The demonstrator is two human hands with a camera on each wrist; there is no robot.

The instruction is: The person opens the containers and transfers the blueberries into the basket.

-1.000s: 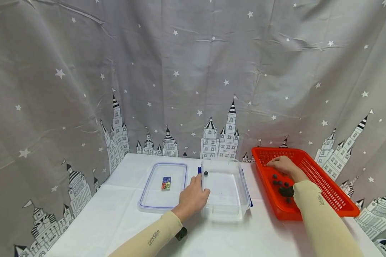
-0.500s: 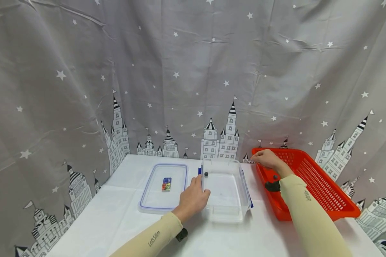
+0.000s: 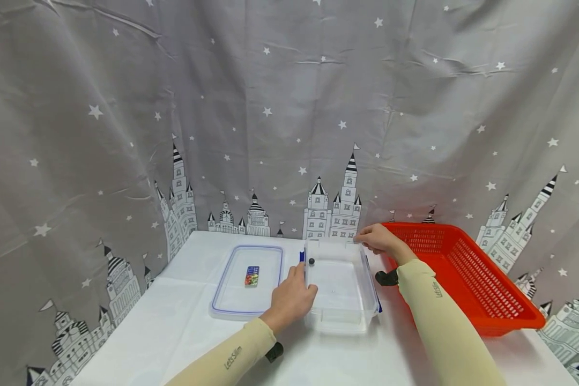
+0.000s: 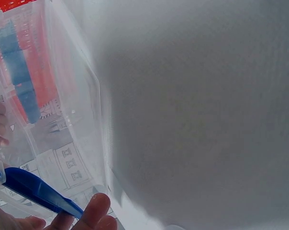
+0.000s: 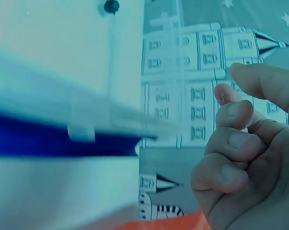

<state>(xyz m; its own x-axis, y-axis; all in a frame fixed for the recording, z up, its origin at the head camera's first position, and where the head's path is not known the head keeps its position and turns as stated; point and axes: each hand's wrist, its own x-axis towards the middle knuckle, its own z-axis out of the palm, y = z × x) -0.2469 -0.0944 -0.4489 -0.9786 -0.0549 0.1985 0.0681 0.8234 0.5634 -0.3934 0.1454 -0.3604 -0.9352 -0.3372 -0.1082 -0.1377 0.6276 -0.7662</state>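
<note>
My left hand (image 3: 291, 295) is at the left wall of a clear plastic food container (image 3: 340, 325), gripping its edge: the thumb lies over the rim, and the fingers are by the blue latch (image 4: 34, 189). A small dark ball (image 3: 311, 261) rests inside, near the left wall. At the container's far right corner is my right hand (image 3: 378, 239), above the rim. Its fingers are curled, with thumb and index fingertip close together in the right wrist view; whether anything small is between them is hidden. To the right stands a red plastic basket (image 3: 468, 268).
The container's clear lid (image 3: 236, 305), with a blue border and a small coloured label (image 3: 252, 276), lies left of the container on the white table (image 3: 183, 300). Behind the table hangs a grey curtain (image 3: 280, 80) printed with castles and stars.
My right hand has come out of the red basket and moved left to the container's far right corner. My left hand stays at the container's left wall. The ball inside has not moved.
</note>
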